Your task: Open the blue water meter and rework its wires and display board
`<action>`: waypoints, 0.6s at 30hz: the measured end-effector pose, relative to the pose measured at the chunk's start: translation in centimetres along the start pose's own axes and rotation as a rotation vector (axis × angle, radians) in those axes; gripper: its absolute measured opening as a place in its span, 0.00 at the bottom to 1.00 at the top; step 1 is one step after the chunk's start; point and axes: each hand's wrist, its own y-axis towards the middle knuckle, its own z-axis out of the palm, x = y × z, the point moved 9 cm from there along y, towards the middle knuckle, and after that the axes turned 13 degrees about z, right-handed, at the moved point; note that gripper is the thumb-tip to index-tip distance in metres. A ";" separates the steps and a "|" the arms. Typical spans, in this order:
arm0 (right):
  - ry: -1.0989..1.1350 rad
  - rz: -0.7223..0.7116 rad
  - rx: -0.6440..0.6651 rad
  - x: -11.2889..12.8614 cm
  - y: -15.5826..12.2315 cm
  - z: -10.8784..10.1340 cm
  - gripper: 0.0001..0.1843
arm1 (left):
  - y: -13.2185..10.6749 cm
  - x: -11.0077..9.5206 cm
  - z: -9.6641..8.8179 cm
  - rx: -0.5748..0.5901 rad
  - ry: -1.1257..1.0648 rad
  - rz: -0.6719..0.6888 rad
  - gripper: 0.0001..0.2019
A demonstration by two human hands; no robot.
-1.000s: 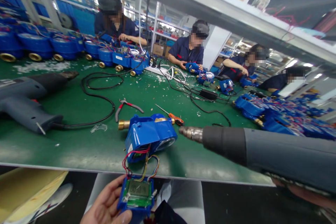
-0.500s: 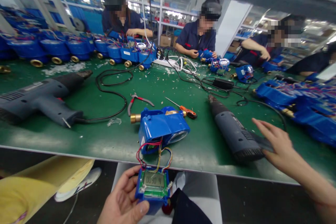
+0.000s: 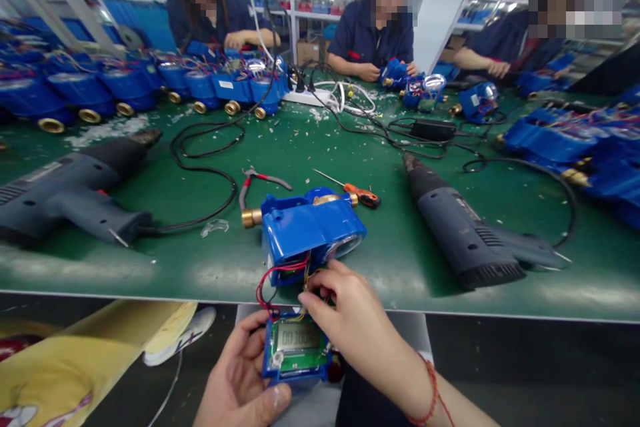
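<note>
My left hand (image 3: 245, 373) is closed round the side of a small blue meter housing (image 3: 295, 377). Its green circuit board carries a grey digit display (image 3: 299, 338). Red, black and yellow wires run from it to a blue water meter body (image 3: 300, 233), which lies on the table with a brass pipe end (image 3: 251, 217) at its left. My right hand (image 3: 347, 310) is at the wires between the two, its thumb and fingers pinched on the thin yellow ones (image 3: 306, 280). The fingertips partly hide those wires.
Two heat guns lie on the green table, one at left (image 3: 85, 193) and one at right (image 3: 460, 227). Cutting pliers (image 3: 260, 180) and an orange screwdriver (image 3: 363, 193) lie behind the meter. Rows of blue meters (image 3: 125, 90), a power strip (image 3: 310, 98) and co-workers are beyond.
My right hand has left the right heat gun and come left to the wires. My left hand still holds the housing. The view has shifted slightly.
</note>
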 end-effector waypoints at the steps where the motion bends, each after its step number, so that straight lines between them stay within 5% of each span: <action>1: 0.013 0.007 -0.008 -0.1 0.0 0.0 0.05 | 0.0 0.1 0.0 -0.001 -0.004 -0.001 0.38; 8: 0.136 -0.076 -0.092 -0.4 -0.9 -0.8 0.10 | 0.1 0.2 0.2 0.011 -0.009 -0.004 0.38; 12: 0.156 -0.144 -0.195 -0.3 -1.8 -3.1 0.13 | 0.2 0.0 -0.2 -0.028 -0.006 0.012 0.38; 18: -0.042 -0.208 -0.191 -0.9 -3.6 -5.6 0.20 | 0.1 0.1 -0.1 -0.029 -0.014 -0.018 0.39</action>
